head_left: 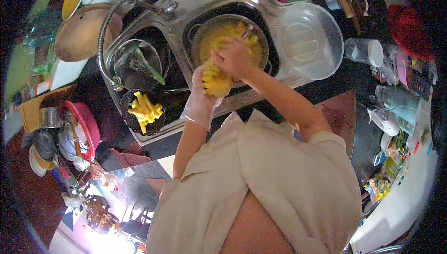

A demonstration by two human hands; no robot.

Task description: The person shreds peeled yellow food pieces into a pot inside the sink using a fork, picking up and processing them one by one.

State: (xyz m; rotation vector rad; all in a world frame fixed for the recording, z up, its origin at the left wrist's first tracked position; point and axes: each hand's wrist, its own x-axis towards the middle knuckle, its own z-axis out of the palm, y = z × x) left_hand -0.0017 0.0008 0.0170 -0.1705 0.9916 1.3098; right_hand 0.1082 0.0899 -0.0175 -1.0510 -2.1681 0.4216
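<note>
My gloved L hand [199, 82] is cupping 1 peeled pineapple [217, 84], fingers wrapped part-open round it, at the near rim of 1 metal pot [200, 46] in the sink, prob. so drips & bits are landing inside. My bare R hand [236, 58] is working close by the fruit, fingers curled nearly closed; can't tell what, if anything, they're gripping, tho 1 shiny utensil end [247, 30] is poking out beyond. Yellow pcs [254, 44] are lying in the pot, uncountable; piled strips [145, 109] are sitting in 1 black basket [156, 125], prob. being kept apart. 1 clear tub [326, 44] is standing R.
</note>
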